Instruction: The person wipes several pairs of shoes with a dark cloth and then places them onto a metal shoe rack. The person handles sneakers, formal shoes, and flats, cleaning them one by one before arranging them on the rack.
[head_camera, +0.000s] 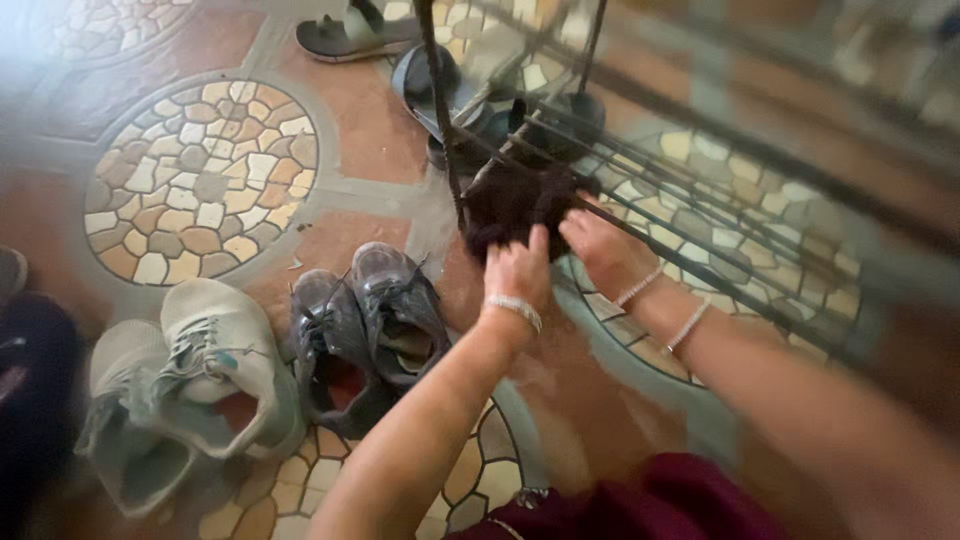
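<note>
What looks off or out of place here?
The metal shoe rack stands tilted and bare, while both hands press a dark cloth on its rail. Shoes lie loose on the floor: pale sneakers, grey shoes, sandals.

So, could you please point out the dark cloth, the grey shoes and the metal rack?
dark cloth (512, 205), head view, middle of the bunched fabric.
grey shoes (368, 325), head view, between the pair's uppers.
metal rack (700, 235), head view, a shelf bar.
</note>
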